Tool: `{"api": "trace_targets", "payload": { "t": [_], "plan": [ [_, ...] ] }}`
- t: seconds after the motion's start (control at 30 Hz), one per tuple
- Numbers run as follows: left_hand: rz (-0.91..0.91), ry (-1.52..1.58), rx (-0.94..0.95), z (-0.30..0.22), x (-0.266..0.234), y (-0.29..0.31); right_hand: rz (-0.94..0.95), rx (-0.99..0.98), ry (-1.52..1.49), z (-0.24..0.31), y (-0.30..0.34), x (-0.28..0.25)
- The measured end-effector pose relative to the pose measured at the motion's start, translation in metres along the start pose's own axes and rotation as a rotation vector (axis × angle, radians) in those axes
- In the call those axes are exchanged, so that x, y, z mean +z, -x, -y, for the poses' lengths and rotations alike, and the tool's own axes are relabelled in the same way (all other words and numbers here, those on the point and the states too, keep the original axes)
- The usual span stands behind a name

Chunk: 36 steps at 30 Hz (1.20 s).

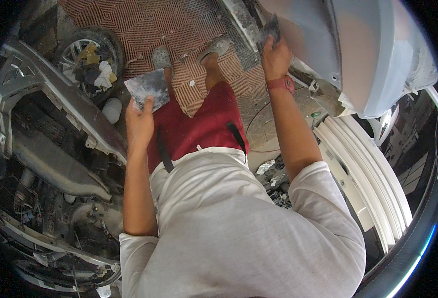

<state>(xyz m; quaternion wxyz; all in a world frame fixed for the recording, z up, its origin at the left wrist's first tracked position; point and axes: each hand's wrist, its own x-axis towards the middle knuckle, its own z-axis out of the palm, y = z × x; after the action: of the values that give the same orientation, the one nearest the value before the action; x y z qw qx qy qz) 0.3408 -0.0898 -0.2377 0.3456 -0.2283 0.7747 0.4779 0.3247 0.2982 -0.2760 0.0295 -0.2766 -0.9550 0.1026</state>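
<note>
My left hand (140, 121) is closed on the lower edge of a flat square putty board (148, 85), thumb on top. Grey and whitish smears cover the board's upper face. My right hand (277, 60), with a red watch at the wrist, is stretched out ahead and pinches a thin dark spreader (271, 29) smeared with grey. Close on its right stands a curved car body panel (312, 37) with grey and pinkish-beige patches. Whether the spreader touches the panel, I cannot tell.
On the left lies an open car front (55, 164) with a grey metal frame. Beyond it, a wheel (87, 59) holds crumpled papers and scraps. A white ribbed panel (365, 174) stands at the right. Reddish patterned mats (129, 22) cover the floor around my grey clogs.
</note>
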Motion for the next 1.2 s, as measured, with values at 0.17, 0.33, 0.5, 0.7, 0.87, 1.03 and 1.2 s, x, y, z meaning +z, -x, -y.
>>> {"api": "trace_targets", "payload": {
  "t": [0.17, 0.33, 0.5, 0.7, 0.87, 1.03, 1.2],
  "plan": [
    [0.004, -0.002, -0.043, 0.009, 0.0, -0.002, 0.027, 0.068, -0.035, 0.0, -0.002, 0.008],
    [0.012, 0.029, -0.046, 0.011, 0.0, -0.001, 0.031, 0.069, -0.022, -0.005, -0.005, 0.016],
    [0.025, 0.042, -0.028, 0.014, 0.001, -0.001, -0.006, 0.044, 0.026, -0.011, -0.006, 0.026],
    [0.016, -0.016, -0.083, 0.017, 0.001, -0.002, -0.13, -0.091, 0.018, -0.027, -0.008, 0.041],
    [-0.002, -0.029, -0.062, 0.016, 0.003, 0.0, -0.001, 0.073, -0.084, -0.026, -0.009, 0.039],
    [0.001, 0.001, -0.054, 0.014, 0.005, -0.001, -0.118, -0.015, 0.006, -0.035, -0.008, 0.055],
    [-0.003, 0.005, -0.047, 0.007, 0.007, 0.002, -0.05, 0.06, -0.069, -0.032, -0.011, 0.058]
  ]
}}
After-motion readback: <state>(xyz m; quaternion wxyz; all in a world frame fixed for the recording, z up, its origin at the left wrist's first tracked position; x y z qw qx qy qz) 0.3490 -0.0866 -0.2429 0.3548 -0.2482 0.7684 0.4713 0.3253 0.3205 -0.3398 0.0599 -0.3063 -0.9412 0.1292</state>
